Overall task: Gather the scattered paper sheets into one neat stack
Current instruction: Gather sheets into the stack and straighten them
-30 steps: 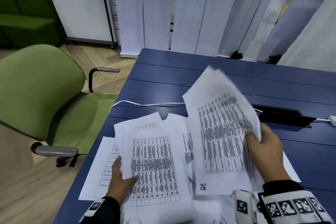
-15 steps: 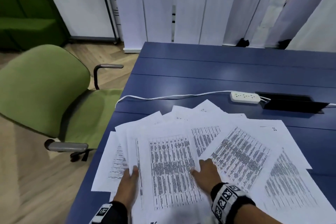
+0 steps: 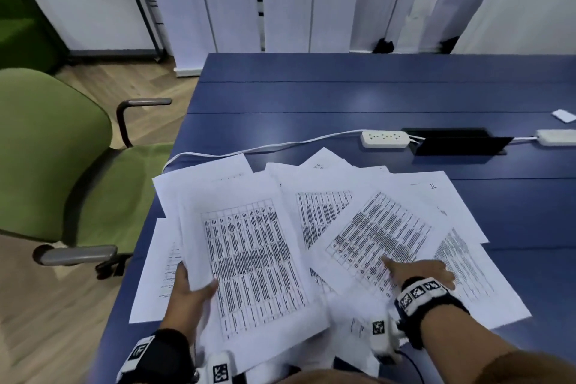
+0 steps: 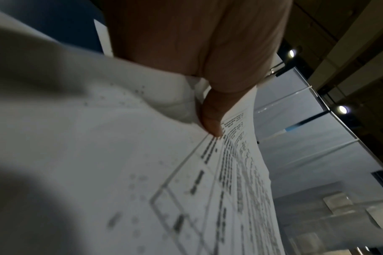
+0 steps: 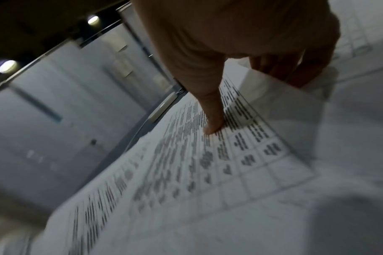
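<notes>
Several white printed paper sheets (image 3: 314,215) lie fanned and overlapping on the near part of the blue table (image 3: 343,97). My left hand (image 3: 190,290) grips the left edge of a bundle of sheets (image 3: 255,259), thumb on top and fingers beneath. The left wrist view shows that thumb (image 4: 210,120) pressing on the printed page (image 4: 142,172). My right hand (image 3: 417,271) pinches a tilted sheet (image 3: 374,237) to the right. In the right wrist view its thumb (image 5: 214,117) lies on the print (image 5: 186,172) and its fingers curl behind the sheet's edge.
A white power strip (image 3: 385,139) with its cord lies just beyond the sheets, beside a black cable hatch (image 3: 458,145). A second strip (image 3: 558,136) and a small white card (image 3: 563,115) sit far right. A green chair (image 3: 46,150) stands left of the table's edge.
A second ago my right hand held a sheet up; that sheet now lies in the fan. The hand has since shifted right onto the tilted sheet. My left hand keeps its hold on the bundle.
</notes>
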`<state>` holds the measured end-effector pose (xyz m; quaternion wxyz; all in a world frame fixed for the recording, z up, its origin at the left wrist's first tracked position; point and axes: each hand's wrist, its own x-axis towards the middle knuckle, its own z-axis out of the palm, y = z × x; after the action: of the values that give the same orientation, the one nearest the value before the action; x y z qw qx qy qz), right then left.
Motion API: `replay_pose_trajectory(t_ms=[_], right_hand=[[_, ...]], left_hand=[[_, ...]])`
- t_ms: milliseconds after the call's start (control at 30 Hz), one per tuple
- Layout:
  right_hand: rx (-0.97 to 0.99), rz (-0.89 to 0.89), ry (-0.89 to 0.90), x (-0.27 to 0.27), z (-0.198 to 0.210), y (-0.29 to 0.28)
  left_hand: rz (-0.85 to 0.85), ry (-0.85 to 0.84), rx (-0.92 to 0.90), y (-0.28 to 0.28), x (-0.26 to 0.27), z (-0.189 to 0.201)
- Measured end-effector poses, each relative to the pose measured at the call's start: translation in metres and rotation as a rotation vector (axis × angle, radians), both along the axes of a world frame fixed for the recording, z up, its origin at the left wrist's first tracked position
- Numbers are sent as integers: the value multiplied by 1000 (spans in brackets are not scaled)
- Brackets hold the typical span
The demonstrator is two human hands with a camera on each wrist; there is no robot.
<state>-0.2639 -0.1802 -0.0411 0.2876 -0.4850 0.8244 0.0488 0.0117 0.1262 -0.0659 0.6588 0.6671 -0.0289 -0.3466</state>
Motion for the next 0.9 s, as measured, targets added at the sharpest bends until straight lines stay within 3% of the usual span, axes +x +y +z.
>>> replay_pose_trajectory(t_ms=[133,300,433,633,900], right_hand=[[56,-22,-194,-8,-9,-15],[-263,10,-436,-14,4,-5],[-327,156,-489,-8,24,-10],[-117,468,-427,21,27,-4],[119,380,-629,30,16,6]], left_hand=[[44,53,-20,6,18,5],[49,-5,-37,9,28,23],[12,9,21,10,26,12],[-44,-7,153,4,12,-8],[-53,-11,191,-1,8,-22]])
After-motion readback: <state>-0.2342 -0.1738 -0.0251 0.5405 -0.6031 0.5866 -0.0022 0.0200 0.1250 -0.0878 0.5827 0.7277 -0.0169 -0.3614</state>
